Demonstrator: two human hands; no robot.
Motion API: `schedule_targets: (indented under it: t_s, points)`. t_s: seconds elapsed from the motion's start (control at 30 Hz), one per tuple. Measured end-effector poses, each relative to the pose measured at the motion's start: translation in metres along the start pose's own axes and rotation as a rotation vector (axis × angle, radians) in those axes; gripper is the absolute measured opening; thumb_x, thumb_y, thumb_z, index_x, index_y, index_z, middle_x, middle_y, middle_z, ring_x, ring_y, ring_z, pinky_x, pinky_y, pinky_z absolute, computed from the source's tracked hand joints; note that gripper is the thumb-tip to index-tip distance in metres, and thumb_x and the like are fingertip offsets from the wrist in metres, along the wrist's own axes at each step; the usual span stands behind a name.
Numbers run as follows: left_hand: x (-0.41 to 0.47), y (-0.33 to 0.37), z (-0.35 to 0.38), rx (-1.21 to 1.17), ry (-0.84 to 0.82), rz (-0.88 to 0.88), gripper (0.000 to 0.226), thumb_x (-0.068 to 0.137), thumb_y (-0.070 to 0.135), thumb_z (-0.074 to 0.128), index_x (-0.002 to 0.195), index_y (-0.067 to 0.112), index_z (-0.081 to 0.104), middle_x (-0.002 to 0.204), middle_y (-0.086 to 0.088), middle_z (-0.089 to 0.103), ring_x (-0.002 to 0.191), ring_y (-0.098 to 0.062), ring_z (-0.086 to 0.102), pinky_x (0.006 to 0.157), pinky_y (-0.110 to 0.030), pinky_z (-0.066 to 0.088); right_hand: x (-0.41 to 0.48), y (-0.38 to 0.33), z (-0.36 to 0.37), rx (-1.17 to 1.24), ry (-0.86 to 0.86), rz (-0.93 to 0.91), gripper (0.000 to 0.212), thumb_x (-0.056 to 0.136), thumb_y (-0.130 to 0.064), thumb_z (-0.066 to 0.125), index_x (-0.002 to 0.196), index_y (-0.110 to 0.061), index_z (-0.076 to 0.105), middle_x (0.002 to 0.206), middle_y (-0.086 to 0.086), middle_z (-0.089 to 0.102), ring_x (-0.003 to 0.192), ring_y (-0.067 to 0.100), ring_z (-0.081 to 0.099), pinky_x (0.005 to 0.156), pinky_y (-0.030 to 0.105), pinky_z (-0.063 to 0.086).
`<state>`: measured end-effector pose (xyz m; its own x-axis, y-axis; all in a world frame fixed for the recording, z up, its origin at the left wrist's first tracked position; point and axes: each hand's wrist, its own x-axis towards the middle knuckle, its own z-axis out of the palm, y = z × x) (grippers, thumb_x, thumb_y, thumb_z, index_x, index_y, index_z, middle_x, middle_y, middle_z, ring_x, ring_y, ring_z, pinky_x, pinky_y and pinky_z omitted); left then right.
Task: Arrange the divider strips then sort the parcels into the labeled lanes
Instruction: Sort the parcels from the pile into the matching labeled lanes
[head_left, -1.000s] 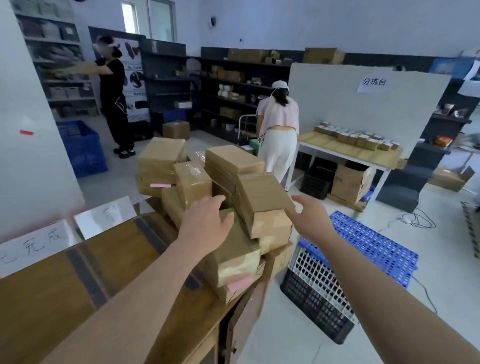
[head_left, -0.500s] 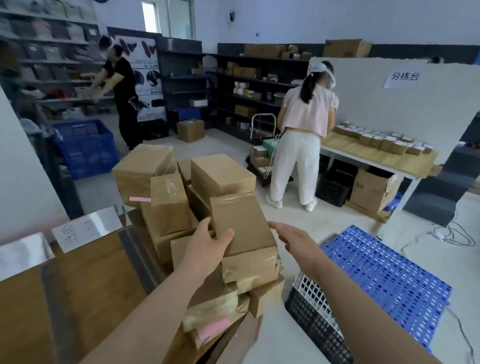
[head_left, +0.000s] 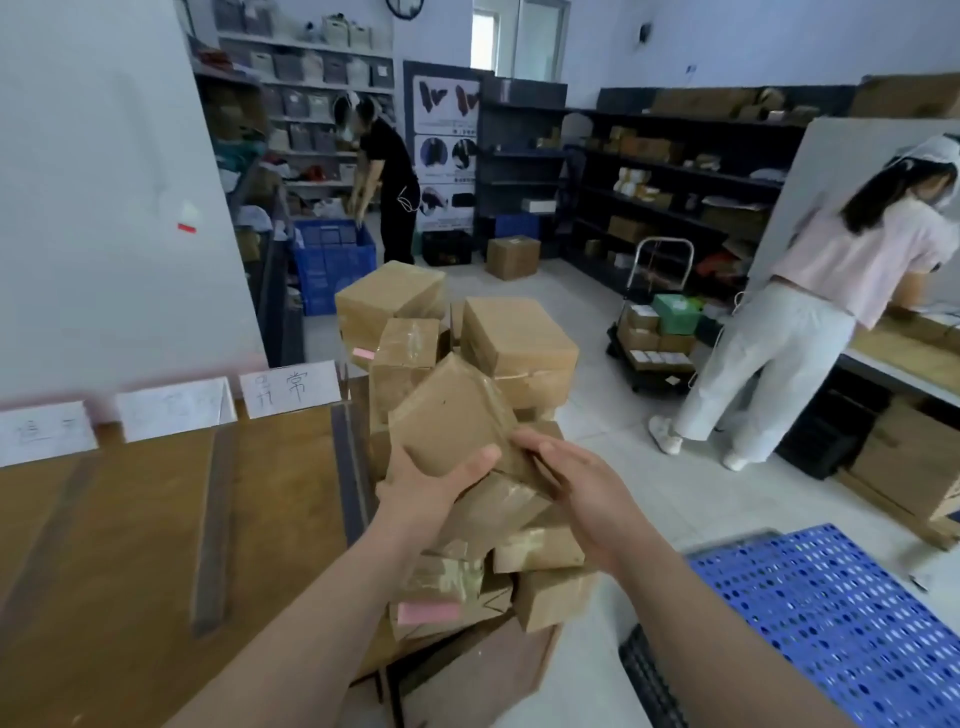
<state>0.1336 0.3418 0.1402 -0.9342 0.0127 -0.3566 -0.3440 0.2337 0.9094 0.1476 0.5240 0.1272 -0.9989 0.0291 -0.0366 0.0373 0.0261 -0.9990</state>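
Observation:
A heap of brown taped cardboard parcels (head_left: 514, 343) sits at the right end of a wooden table (head_left: 130, 545). Both my hands hold one flat brown parcel (head_left: 447, 415), tilted up above the heap. My left hand (head_left: 431, 480) grips its lower left edge, thumb on top. My right hand (head_left: 571, 483) holds its lower right corner. Dark divider strips (head_left: 215, 525) lie lengthwise on the table, marking lanes. White paper lane labels (head_left: 288, 387) stand along the table's far edge. Some parcels carry pink stickers (head_left: 428, 612).
A white partition (head_left: 104, 182) stands behind the table. A blue perforated pallet (head_left: 831, 623) lies on the floor at right. One person in white trousers (head_left: 769, 374) works at a bench at right, another in black (head_left: 389, 182) bends over a blue crate. A trolley (head_left: 657, 332) stands mid-floor.
My hands went from reaching over the heap to closing on one flat parcel and lifting it, tilted. My view swung left, bringing in more of the table and labels.

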Motion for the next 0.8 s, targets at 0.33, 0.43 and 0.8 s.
schedule_targets:
  t_s: [0.33,0.43,0.8]
  points:
    - [-0.008,-0.014,-0.028,-0.694,-0.227,0.005,0.064,0.062,0.055,0.071,0.116,0.021,0.070,0.117,-0.015,0.070,0.104,-0.037,0.068,0.081,-0.055,0.056,0.020,-0.004,0.009,0.315,-0.004,0.052,0.030,0.095,-0.015,0.059,0.125,-0.012,0.061,0.112,0.008,0.071,0.106,0.021,0.067,0.088,0.033,0.054]
    - [-0.009,-0.014,-0.034,-0.950,-0.321,0.053,0.051,0.072,0.050,0.060,0.112,0.020,0.074,0.123,-0.016,0.068,0.116,-0.038,0.060,0.096,-0.058,0.046,0.023,-0.005,0.019,0.224,-0.173,0.155,0.042,0.095,-0.032,0.059,0.130,-0.009,0.057,0.121,0.012,0.067,0.115,0.029,0.062,0.094,0.039,0.051]
    - [-0.016,-0.025,-0.060,-0.656,0.093,0.199,0.038,0.099,0.020,0.043,0.127,0.044,0.056,0.104,0.003,0.075,0.089,-0.018,0.073,0.059,-0.034,0.057,0.027,-0.013,0.037,0.246,-0.257,0.092,0.048,0.087,-0.019,0.069,0.133,-0.021,0.055,0.111,-0.001,0.073,0.090,0.013,0.072,0.060,0.021,0.054]
